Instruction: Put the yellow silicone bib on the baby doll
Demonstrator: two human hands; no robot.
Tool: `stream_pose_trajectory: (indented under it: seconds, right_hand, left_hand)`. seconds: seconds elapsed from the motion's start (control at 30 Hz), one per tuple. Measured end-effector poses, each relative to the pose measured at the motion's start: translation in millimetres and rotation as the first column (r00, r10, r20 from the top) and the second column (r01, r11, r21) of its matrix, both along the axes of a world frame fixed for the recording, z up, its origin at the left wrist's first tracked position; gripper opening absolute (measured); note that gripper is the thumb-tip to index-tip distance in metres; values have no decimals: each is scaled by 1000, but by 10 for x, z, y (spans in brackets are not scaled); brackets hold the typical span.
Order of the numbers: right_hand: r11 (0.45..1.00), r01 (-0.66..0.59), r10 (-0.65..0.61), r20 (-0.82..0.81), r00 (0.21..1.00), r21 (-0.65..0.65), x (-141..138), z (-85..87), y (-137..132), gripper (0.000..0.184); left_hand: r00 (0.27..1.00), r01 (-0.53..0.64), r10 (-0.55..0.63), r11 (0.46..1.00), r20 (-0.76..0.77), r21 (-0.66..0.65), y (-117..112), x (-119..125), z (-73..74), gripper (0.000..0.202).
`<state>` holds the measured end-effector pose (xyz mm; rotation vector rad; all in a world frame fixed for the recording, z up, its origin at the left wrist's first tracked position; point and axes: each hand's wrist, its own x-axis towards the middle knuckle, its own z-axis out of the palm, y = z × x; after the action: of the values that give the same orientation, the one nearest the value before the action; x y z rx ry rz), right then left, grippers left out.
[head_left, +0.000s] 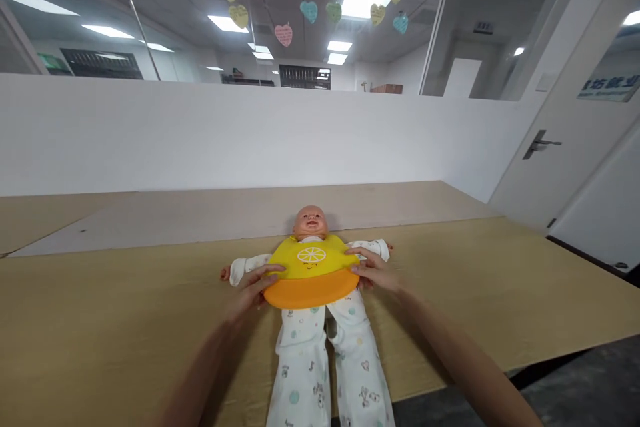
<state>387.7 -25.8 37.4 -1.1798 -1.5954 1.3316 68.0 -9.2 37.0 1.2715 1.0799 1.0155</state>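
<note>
Left hand (257,287) gripping left edge of yellow silicone bib (311,265), right hand (373,268) gripping its right edge, thumb resting near orange catch pocket (311,292). Bib lying between hands, wide axis running left to right, both hands about equally close. Baby doll (300,357) lying face-up beneath bib, long axis running near to far, legs near, head far, on tabletop (125,293). White wall (250,140) beyond; door (590,153) at far right.

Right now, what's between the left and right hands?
In the head view, a yellow silicone bib with an orange pocket lies between the left hand and right hand, on a baby doll's chest. Both hands touch its edges.
</note>
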Motion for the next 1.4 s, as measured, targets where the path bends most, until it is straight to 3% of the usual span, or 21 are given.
stream_pose_trajectory:
  seconds: [0.17,0.37,0.7,1.03,1.27,1.4]
  right_hand:
    - [996,-93,92,-175,980,-1,9,-96,-73,63]
    - [999,-47,49,-245,968,14,19,-73,-48,62]
    - [998,-49,39,-253,967,-30,81,-111,-30,55]
    - [999,29,-33,-126,991,-41,77,-106,-31,54]
    - [988,155,-154,-39,987,25,37,-85,-44,52]
    - [986,165,-165,-6,986,37,24,-72,-32,53]
  left_hand:
    - [992,34,-43,996,115,79,-131,61,28,50]
    - [979,109,-119,992,167,69,-138,60,51,70]
    - [989,148,-149,987,6,65,-70,33,-195,57]
    - [990,54,-47,997,-132,52,-124,47,-136,54]
    - [975,-98,127,982,-181,159,-101,91,-125,52]
    - [963,-171,210,961,-170,215,-69,122,-116,53]
